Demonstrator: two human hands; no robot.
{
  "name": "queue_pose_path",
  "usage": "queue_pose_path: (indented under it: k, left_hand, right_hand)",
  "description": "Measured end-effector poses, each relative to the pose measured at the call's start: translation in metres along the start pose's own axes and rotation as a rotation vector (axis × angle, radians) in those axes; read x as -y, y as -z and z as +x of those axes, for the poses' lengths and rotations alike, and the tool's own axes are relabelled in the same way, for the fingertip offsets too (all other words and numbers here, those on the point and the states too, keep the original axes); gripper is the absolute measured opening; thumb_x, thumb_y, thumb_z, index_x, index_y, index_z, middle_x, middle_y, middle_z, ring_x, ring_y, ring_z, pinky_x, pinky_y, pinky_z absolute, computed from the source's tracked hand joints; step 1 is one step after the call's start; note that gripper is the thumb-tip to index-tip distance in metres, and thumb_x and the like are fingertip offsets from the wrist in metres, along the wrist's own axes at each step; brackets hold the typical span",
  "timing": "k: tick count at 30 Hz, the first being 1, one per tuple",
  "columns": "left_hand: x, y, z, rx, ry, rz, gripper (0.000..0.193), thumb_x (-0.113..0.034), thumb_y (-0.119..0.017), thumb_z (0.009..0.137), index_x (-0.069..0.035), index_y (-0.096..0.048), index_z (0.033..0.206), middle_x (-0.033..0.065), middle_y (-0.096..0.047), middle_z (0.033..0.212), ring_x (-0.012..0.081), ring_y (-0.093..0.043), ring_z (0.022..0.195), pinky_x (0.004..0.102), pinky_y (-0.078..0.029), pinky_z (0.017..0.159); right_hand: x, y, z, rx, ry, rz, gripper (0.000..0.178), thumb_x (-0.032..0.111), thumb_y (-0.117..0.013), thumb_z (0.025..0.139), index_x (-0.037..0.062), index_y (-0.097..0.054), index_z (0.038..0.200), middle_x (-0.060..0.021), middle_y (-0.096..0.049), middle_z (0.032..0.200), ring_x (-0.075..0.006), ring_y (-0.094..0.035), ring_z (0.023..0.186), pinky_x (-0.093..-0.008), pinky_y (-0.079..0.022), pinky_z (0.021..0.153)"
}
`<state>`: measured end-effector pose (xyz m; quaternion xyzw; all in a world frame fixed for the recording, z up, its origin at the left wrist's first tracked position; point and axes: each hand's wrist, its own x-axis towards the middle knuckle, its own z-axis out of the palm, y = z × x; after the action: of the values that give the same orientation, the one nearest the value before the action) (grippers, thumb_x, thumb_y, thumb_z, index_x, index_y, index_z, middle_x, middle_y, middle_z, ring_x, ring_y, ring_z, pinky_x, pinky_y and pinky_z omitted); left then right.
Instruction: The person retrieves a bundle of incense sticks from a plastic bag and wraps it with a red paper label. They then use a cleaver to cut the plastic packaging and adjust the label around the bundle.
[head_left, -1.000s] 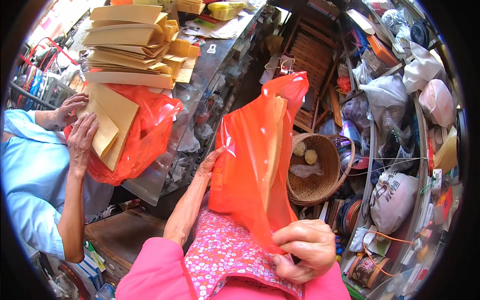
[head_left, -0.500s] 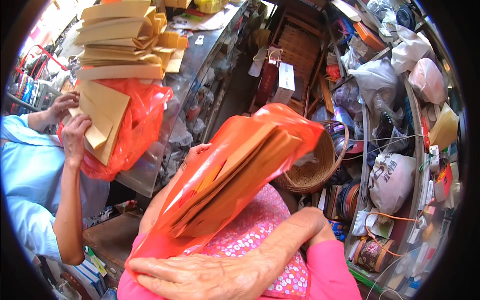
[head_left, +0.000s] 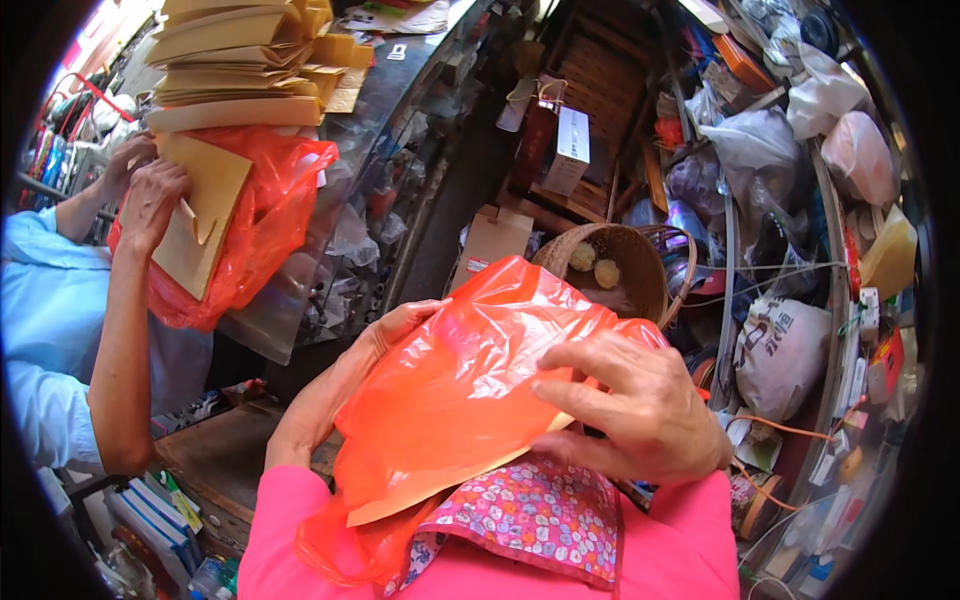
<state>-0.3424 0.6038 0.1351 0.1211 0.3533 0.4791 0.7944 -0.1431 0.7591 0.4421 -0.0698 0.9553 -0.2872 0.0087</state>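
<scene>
A red plastic bag (head_left: 450,380) lies over a bundle of tan paper (head_left: 430,492) above my lap; only the paper's lower edge shows. My left hand (head_left: 395,328) grips the bag and bundle at their upper left side, its fingertips partly hidden behind the plastic. Over the right end is my right hand (head_left: 645,410), its fingers apart and loosely bent, the tips at the bag's surface and edge. Beneath the bundle shows a flowered apron (head_left: 540,520).
At left, a co-worker's hands (head_left: 155,200) handle tan paper (head_left: 205,215) on another red bag (head_left: 270,210). Behind it rises a paper stack (head_left: 235,70) on a glass counter (head_left: 385,100). Beyond my bundle stands a wicker basket (head_left: 640,260). Stuffed plastic bags (head_left: 785,355) crowd the right.
The bundle has turned flatter, and the bag now covers its top. My right hand has moved from the bag's lower left end to its right side. The co-worker's paper has shifted.
</scene>
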Motion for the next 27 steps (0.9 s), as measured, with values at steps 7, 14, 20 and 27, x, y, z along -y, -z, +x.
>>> queue_pose_path:
  k: [7,14,20,27]
  left_hand:
    - [-0.002,-0.011,0.008,-0.004,0.061,0.008,0.043,-0.037,-0.058,0.1,-0.003,-0.062,0.126,0.0031,-0.068,0.117,0.011,-0.062,0.103,0.0293,-0.052,0.092]
    - [-0.004,-0.018,0.01,-0.06,0.061,-0.02,0.043,-0.036,-0.058,0.1,-0.003,-0.061,0.127,0.0032,-0.067,0.118,0.011,-0.062,0.103,0.0292,-0.052,0.092]
    - [-0.003,-0.021,0.003,-0.021,0.013,-0.135,0.041,-0.033,-0.057,0.1,-0.003,-0.061,0.128,0.0037,-0.066,0.121,0.0114,-0.062,0.104,0.0294,-0.051,0.093]
    - [-0.003,-0.024,-0.003,0.129,0.072,-0.161,0.037,-0.028,-0.058,0.1,-0.002,-0.062,0.127,0.0057,-0.065,0.124,0.0141,-0.062,0.103,0.0306,-0.051,0.094]
  right_hand:
    - [-0.063,-0.009,-0.016,0.298,-0.195,-0.187,0.05,0.028,-0.077,0.072,0.0077,-0.063,0.117,-0.0159,-0.063,0.111,-0.0317,-0.061,0.103,-0.0424,-0.051,0.078]
    - [-0.099,-0.028,-0.007,0.156,-0.179,-0.422,0.007,0.009,-0.062,0.074,0.0017,-0.062,0.076,-0.014,-0.063,0.08,-0.0312,-0.067,0.078,-0.0438,-0.051,0.062]
    - [-0.099,-0.05,0.023,-0.194,-0.126,-0.78,0.016,0.004,-0.063,0.074,-0.0005,-0.056,0.087,-0.0115,-0.053,0.084,-0.0209,-0.063,0.074,-0.0313,-0.049,0.053]
    - [-0.045,-0.031,0.007,-0.263,0.11,-0.368,0.016,0.01,-0.062,0.074,0.0018,-0.056,0.086,-0.0095,-0.052,0.082,-0.022,-0.061,0.072,-0.0334,-0.05,0.057]
